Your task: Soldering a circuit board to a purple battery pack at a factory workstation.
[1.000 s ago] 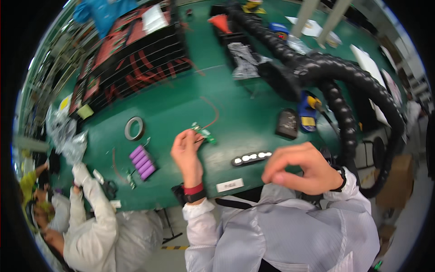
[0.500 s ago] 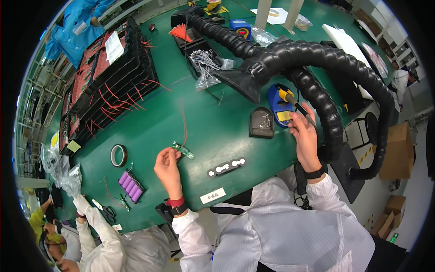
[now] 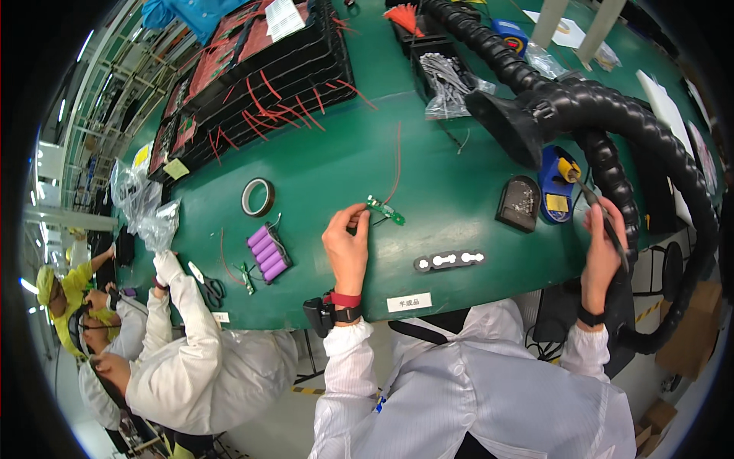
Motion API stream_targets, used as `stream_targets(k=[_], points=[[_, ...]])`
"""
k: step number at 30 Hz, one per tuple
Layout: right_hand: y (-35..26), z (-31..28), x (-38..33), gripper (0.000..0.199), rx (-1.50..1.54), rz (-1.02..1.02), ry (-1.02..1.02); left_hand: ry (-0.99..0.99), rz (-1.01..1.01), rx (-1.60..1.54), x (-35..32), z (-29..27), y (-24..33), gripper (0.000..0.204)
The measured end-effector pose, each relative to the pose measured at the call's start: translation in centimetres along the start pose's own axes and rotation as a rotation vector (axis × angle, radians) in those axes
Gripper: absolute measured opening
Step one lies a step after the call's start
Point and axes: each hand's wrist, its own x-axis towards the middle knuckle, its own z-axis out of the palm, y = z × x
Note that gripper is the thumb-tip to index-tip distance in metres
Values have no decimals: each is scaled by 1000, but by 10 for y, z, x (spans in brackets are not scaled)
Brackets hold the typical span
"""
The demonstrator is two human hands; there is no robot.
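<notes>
My left hand (image 3: 348, 241) pinches the end of a small green circuit board (image 3: 388, 212), held just over the green table. A thin red wire (image 3: 398, 162) runs up from the board. At the right, my right hand (image 3: 602, 252) is closed round the dark handle of a soldering iron (image 3: 589, 193). The iron's front end is at the yellow mouth of a blue soldering stand (image 3: 556, 180), and I cannot tell whether its tip is still inside. Between my hands lies a dark strip with white cut-out shapes (image 3: 449, 261).
Left of me are purple battery cells (image 3: 267, 252), a tape roll (image 3: 258, 197), scissors (image 3: 206, 284) and a co-worker's gloved hand (image 3: 168, 268). A black crate with red wires (image 3: 267, 84) stands behind. A dark box (image 3: 518, 203) and a black fume hose (image 3: 566, 107) are at the right.
The whole view has shifted, so things sit farther right in the picture. My right hand has closed round the iron's handle and drawn slightly away from the stand. My left hand keeps the board.
</notes>
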Motion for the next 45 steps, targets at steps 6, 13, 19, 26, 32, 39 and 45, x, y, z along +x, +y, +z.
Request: stream_targets(k=[6,13,19,26,32,39,45], points=[[-12,-52,-21,29,153,-187,48,47,209,239,5,-4,-2,13],[-54,-43,-28,40,427,-542,-179,61,37,37,7,-4,0,15],[-95,19,-23,49,392,-701,-526,34,40,-15,9,-5,8,13],[-94,104,-18,48,185,-768,-792,46,347,305,16,-5,1,9],[-65,146,-25,30,200,-491,-842,-83,27,-132,19,-8,2,11],[-50,160,-21,25,162,-376,-855,223,357,572,9,-3,14,12],[-51,167,-16,25,93,-412,-896,33,207,458,-3,7,17,35]])
